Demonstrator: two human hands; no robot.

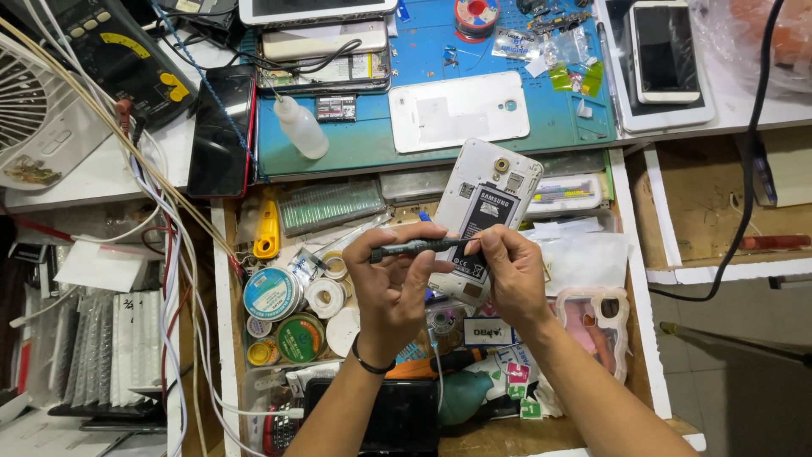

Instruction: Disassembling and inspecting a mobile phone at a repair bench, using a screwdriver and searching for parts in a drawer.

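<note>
Single head-worn view, steeply downward, close above cluttered open drawer [227,279].

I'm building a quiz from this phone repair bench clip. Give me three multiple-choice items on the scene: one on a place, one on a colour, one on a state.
1. Where does the small squeeze bottle stand?
A. on the blue mat
B. in the open drawer
C. on the fan

2. What colour is the work mat?
A. red
B. blue
C. grey

3. How is the phone behind the hands?
A. screen up
B. back cover off, battery showing
C. wrapped in plastic

Answers:
1 A, the bottle rests at the mat's left edge.
2 B, the mat is plainly blue.
3 B, the dark battery lies bare in the white body, while the left hand and right hand hold a thin dark tool between them.
</note>
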